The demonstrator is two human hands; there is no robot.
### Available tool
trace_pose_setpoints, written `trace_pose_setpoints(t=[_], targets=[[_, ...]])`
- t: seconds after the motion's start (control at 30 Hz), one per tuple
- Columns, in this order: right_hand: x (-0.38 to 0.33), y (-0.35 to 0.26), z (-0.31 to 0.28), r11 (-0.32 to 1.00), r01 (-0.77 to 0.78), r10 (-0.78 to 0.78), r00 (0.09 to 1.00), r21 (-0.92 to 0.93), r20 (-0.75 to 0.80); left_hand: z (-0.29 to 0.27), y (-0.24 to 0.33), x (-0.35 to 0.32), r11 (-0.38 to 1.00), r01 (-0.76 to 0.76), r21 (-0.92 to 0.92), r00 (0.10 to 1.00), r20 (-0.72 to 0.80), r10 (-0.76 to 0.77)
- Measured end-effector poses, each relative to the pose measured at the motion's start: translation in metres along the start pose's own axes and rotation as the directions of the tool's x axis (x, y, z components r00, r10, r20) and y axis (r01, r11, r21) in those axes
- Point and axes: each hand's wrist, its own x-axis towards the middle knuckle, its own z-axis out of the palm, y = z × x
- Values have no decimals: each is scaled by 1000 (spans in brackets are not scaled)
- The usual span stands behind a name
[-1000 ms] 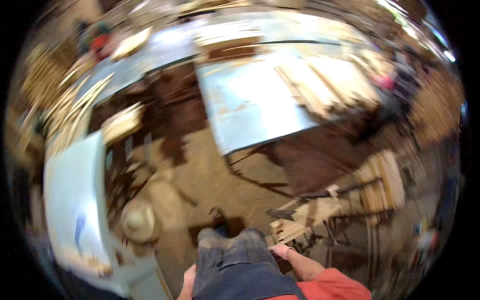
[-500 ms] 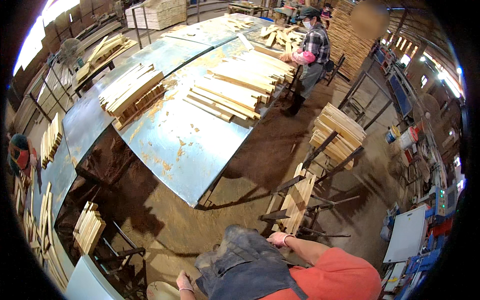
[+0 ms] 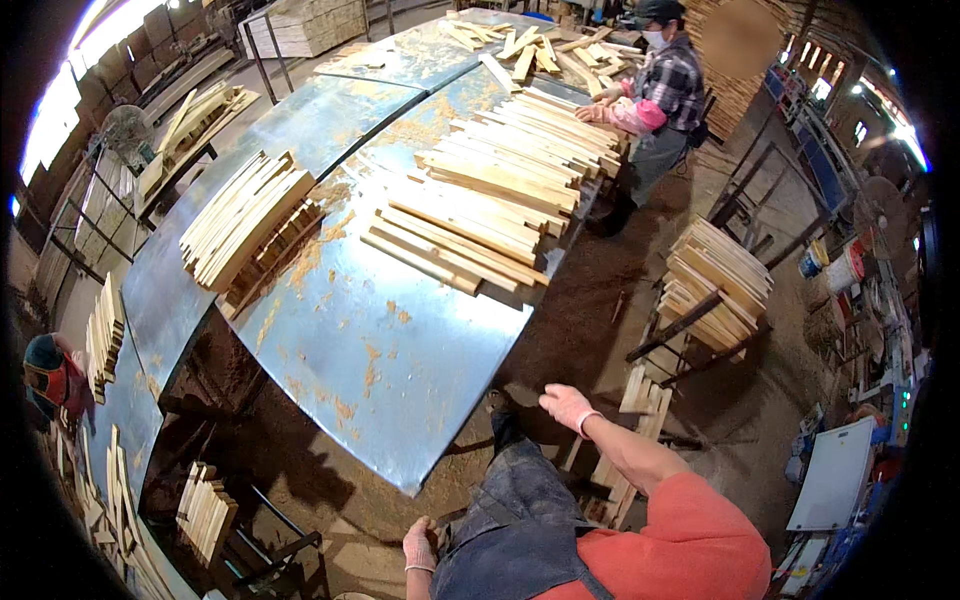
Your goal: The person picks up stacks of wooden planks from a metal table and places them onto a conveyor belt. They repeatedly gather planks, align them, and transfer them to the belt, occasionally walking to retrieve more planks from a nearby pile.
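My right hand (image 3: 568,408), in a pale pink glove, is stretched forward over the floor, to the right of the table's near corner. It holds nothing; its fingers are loosely extended. Low beside my dark apron (image 3: 500,550) hangs my left hand (image 3: 420,546), gloved too, with loosely bent fingers and nothing visible in it. Ahead is a large metal-topped table (image 3: 400,400) with scattered wood shavings. A row of pale wooden strips (image 3: 460,245) lies along its right side, and a stacked pile of strips (image 3: 245,220) sits at its left. Neither hand touches the wood.
A co-worker (image 3: 665,85) in a checked shirt handles strips at the table's far right. Another person (image 3: 55,375) is at the far left. To my right, metal racks carry stacked wood (image 3: 715,280) and long boards (image 3: 640,420). A smaller wood stack (image 3: 205,510) stands lower left.
I have moved nearer the table, which looms larger. My right hand has left the boards on the rack and swung forward. The co-worker's hands have shifted over the strips.
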Motion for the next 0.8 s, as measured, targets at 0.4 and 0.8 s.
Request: trace_pose_setpoints(t=[0.4, 0.8], targets=[[378, -188, -202, 845, -37, -241, 864, -533, -443, 203, 93, 15, 922, 49, 384, 981, -191, 28], [459, -217, -290, 624, -91, -15, 992, -776, -128, 272, 139, 26, 877, 180, 445, 978, -180, -109]])
